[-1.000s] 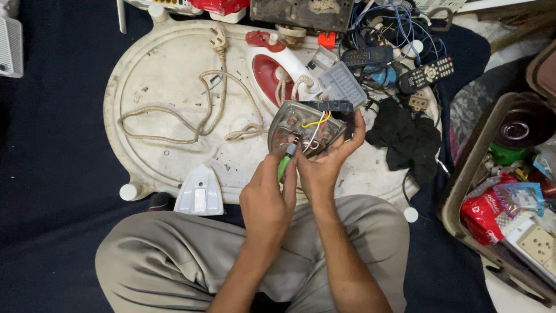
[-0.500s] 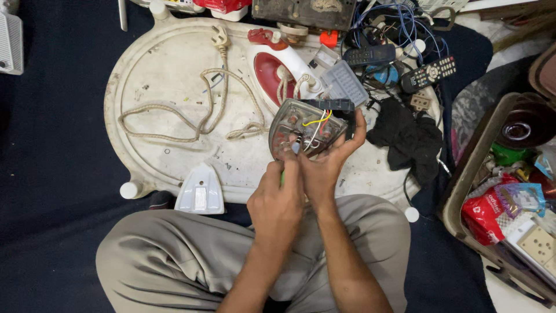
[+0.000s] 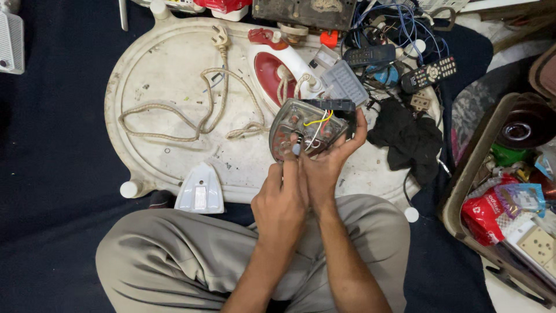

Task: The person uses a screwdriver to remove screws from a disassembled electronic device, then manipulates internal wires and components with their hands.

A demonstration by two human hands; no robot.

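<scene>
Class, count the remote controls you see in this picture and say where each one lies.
2. A dark remote control lies beside the tangled wires; a black remote with white buttons lies right of it. Clutter may hide others.

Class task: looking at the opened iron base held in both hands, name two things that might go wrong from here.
1. The left hand works among loose yellow and white wires; one might pull free.
2. The right hand alone grips the grey metal iron base above the white plastic tray; it might slip.
</scene>
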